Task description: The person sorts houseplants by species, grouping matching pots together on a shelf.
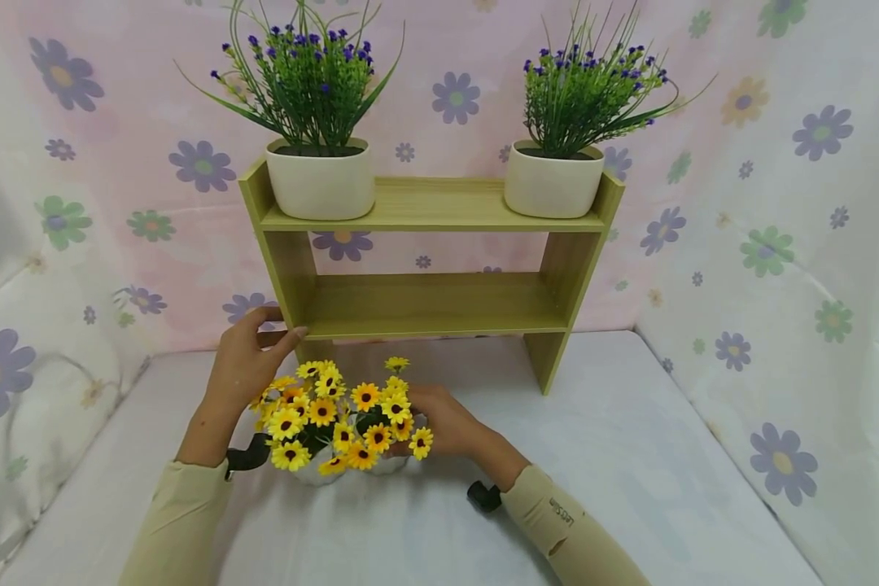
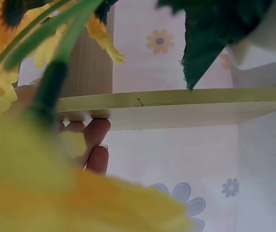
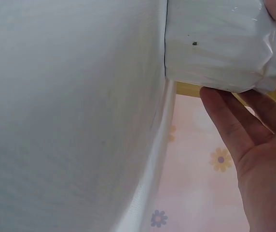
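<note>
My left hand (image 1: 245, 358) grips the wooden shelf (image 1: 439, 303) at its left side, level with the lower board. In the left wrist view its fingertips (image 2: 97, 129) show beneath a board, partly hidden by blurred yellow petals. My right hand (image 1: 443, 419) holds a white flowerpot (image 3: 215, 46) with fingers along one side and the thumb on the other. Yellow daisy-like flowers (image 1: 378, 438) spread over this pot in the head view. Close on its left stands another white pot (image 1: 318, 470) with similar yellow flowers (image 1: 286, 423), near my left wrist.
Two cream planters, one at left (image 1: 321, 187) and one at right (image 1: 554, 187), hold purple-flowered plants on the shelf's top board. A white cloth (image 1: 630, 456) covers the table. Flower-patterned fabric (image 1: 454, 49) hangs behind and at both sides.
</note>
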`<state>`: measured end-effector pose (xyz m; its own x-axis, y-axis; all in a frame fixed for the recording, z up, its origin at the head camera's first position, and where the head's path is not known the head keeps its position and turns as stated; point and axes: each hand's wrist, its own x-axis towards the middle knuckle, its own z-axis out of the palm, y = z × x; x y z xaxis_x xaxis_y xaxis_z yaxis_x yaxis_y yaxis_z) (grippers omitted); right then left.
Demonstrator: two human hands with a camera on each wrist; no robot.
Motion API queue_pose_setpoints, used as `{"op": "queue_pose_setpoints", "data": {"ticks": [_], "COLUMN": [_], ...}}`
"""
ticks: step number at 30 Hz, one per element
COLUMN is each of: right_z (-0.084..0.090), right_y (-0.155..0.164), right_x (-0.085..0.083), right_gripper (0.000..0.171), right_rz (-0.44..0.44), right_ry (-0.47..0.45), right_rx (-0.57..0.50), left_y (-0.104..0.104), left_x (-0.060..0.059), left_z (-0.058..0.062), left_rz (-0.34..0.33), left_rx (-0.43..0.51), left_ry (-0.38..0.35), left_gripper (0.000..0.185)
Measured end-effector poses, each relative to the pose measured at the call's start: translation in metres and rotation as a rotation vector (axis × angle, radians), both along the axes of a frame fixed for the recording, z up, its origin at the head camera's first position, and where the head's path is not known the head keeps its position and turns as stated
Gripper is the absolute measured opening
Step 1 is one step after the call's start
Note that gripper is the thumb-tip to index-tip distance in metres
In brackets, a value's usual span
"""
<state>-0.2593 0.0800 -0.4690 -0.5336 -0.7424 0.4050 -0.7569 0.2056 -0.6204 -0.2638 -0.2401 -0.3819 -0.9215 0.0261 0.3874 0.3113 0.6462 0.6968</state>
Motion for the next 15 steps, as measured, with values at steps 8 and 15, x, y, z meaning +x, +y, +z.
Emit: {"op": "queue_pose_setpoints", "data": {"ticks": [8, 15], "right_z": [0.002, 0.013], "right_y": [0.004, 0.012], "right_x": [-0.001, -0.002], "right_gripper": [0.054, 0.054], "right_rz": [-0.034, -0.075], "right_ry": [0.038, 0.024], "right_rx": [-0.001, -0.051], "left_y": [0.000, 0.002], "left_x": [0.002, 0.003], "left_z": [0.001, 0.003], "left_rz": [-0.003, 0.002], "left_rx": [0.009, 0.004], "left_ry": [-0.007, -0.011], "left_gripper": [0.057, 0.057]}}
